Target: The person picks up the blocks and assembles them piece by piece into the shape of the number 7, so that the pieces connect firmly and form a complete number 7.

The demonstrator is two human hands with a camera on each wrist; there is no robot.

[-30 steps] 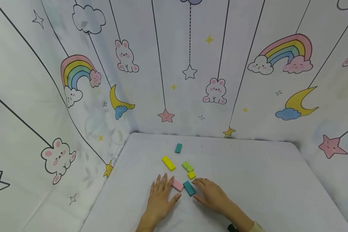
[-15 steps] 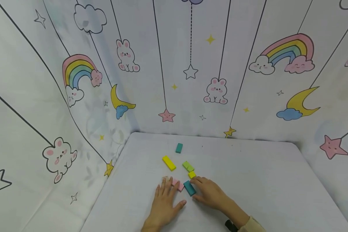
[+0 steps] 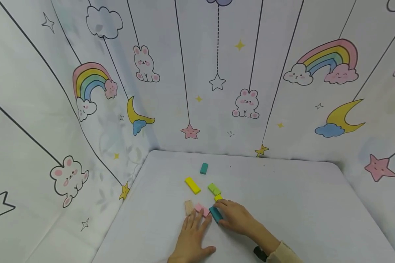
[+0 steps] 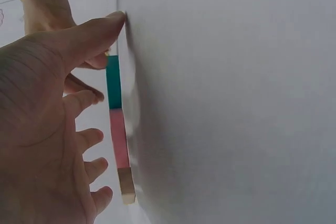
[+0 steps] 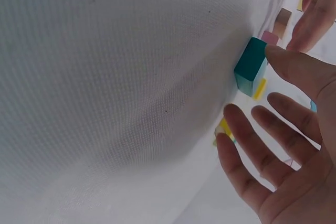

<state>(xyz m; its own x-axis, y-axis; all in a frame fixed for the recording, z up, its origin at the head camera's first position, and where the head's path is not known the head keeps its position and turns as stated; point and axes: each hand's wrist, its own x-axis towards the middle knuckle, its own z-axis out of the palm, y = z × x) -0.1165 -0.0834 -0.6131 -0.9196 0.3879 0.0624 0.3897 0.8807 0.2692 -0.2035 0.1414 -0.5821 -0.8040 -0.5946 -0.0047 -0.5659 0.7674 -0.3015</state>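
Note:
In the head view my left hand [image 3: 192,235] lies with spread fingers, its fingertips over the near ends of a pink block [image 3: 202,209] and a plain wooden block [image 3: 188,207]. The left wrist view has its fingertips [image 4: 94,169] slightly apart from that row of blocks. Beside the pink block is a teal block [image 3: 215,214]. My right hand [image 3: 237,217] is at its right side, index finger at the far end and thumb near the close end. In the right wrist view the thumb overlaps the teal block's edge [image 5: 250,61]; the other fingers are loosely extended, gripping nothing.
A small yellow block [image 3: 218,197] sits just beyond my right fingers, next to a light green block [image 3: 214,189]. Farther off lie a long yellow block [image 3: 192,185] and another teal block [image 3: 204,168]. A patterned cloth wall [image 3: 171,109] rises behind the white table [image 3: 283,197].
My left hand has drawn back toward the near edge and slightly right, uncovering the wooden block. My right hand has shifted slightly left against the teal block, partly covering the small yellow one.

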